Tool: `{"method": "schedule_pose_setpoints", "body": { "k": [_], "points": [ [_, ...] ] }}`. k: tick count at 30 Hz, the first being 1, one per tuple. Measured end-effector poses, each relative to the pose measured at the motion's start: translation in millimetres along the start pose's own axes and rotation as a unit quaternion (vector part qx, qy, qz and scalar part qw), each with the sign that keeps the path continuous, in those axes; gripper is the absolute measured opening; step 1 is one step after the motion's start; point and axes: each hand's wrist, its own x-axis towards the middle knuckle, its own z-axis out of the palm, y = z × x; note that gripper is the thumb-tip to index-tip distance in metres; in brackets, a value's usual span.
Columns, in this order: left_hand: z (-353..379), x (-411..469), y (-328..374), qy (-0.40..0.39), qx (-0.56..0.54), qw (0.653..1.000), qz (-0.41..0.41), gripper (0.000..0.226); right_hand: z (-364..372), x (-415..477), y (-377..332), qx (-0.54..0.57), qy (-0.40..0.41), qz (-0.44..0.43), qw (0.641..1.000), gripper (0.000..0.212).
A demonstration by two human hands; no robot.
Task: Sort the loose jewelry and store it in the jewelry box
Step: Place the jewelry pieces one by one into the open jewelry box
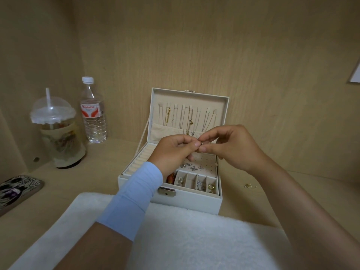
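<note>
A white jewelry box [196,201] stands open on the wooden shelf, its lid upright with several necklaces [187,117] hanging inside. Its tray holds several silver earrings [191,167] on a perforated pad, and small compartments at the front hold more pieces. Above the tray, my left hand [173,151] and my right hand [231,147] meet, both pinching one tiny dark earring [201,143] between their fingertips. A few loose gold pieces [250,185] lie on the shelf to the right of the box.
A white fluffy towel [175,236] covers the near part of the shelf. A lidded drink cup with a straw [58,131] and a water bottle [93,112] stand at the back left. A patterned phone case [16,190] lies at the left edge.
</note>
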Motion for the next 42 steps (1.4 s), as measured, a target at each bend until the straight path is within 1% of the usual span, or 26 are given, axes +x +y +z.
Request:
{"method": "schedule_pose_setpoints", "body": {
  "k": [3, 5, 6, 8, 10, 11, 13, 16, 19, 23, 26, 28, 33, 35, 38, 40, 42],
  "points": [
    [-0.6, 0.8, -1.3, 0.010, -0.009, 1.000, 0.012, 0.011, 1.6, -0.3, 3.2, 0.038, 0.032, 0.011, 0.999, 0.017],
    [-1.4, 1.5, -3.0, 0.002, 0.007, 1.000, 0.030, 0.011, -0.1, 0.3, 6.8, 0.034, 0.031, 0.029, 0.999, 0.012],
    [-1.9, 2.4, -5.2, -0.003, 0.037, 0.998, 0.043, 0.011, -1.4, 0.5, 8.3, 0.015, 0.020, 0.038, 0.999, 0.009],
    [-2.7, 3.7, -10.9, -0.017, 0.145, 0.987, 0.066, 0.011, -5.6, 1.0, 13.7, -0.072, -0.016, 0.051, 0.996, 0.006],
    [-3.8, 4.4, -15.9, -0.029, 0.264, 0.961, 0.079, 0.013, -8.7, 0.1, 19.8, -0.184, -0.069, 0.069, 0.978, 0.008],
    [-5.2, 5.0, -18.4, -0.039, 0.306, 0.948, 0.085, 0.014, -8.8, -0.9, 22.1, -0.220, -0.095, 0.076, 0.968, 0.009],
    [-8.1, 5.7, -21.5, -0.065, 0.350, 0.930, 0.093, 0.016, -6.7, -2.1, 24.8, -0.240, -0.123, 0.078, 0.960, 0.008],
    [-8.6, 6.9, -23.9, -0.099, 0.386, 0.911, 0.107, 0.020, -4.1, -2.4, 25.6, -0.244, -0.120, 0.074, 0.959, 0.008],
    [-5.0, 6.6, -24.2, -0.107, 0.406, 0.900, 0.115, 0.023, -1.7, -2.5, 26.9, -0.250, -0.114, 0.070, 0.959, 0.007],
    [-4.6, 6.9, -26.0, -0.104, 0.411, 0.898, 0.121, 0.022, -1.0, -3.3, 27.6, -0.256, -0.128, 0.063, 0.956, 0.006],
    [-3.7, 6.9, -26.3, -0.103, 0.411, 0.897, 0.122, 0.021, -5.2, -3.2, 25.0, -0.231, -0.157, 0.080, 0.957, 0.007],
    [-3.0, 7.1, -26.5, -0.101, 0.412, 0.897, 0.122, 0.021, -7.1, -2.7, 24.8, -0.216, -0.161, 0.092, 0.959, 0.011],
    [-2.6, 6.7, -26.7, -0.100, 0.413, 0.897, 0.119, 0.020, -9.8, -3.4, 23.0, -0.193, -0.184, 0.120, 0.956, 0.008],
    [-1.7, 5.2, -25.6, -0.099, 0.417, 0.896, 0.118, 0.020, -14.8, -4.1, 20.9, -0.184, -0.164, 0.115, 0.962, 0.008],
    [-0.5, 3.1, -23.5, -0.085, 0.410, 0.900, 0.117, 0.019, -31.8, -8.6, 20.2, -0.162, -0.110, 0.105, 0.975, 0.008],
    [5.2, 1.3, -18.8, -0.072, 0.402, 0.904, 0.126, 0.018, -49.2, -16.1, 22.5, -0.174, -0.093, 0.100, 0.975, 0.007],
    [19.3, -0.2, -10.2, -0.067, 0.390, 0.907, 0.142, 0.017, -68.1, -26.2, 30.9, -0.200, -0.094, 0.114, 0.969, 0.006]
  ]
}}
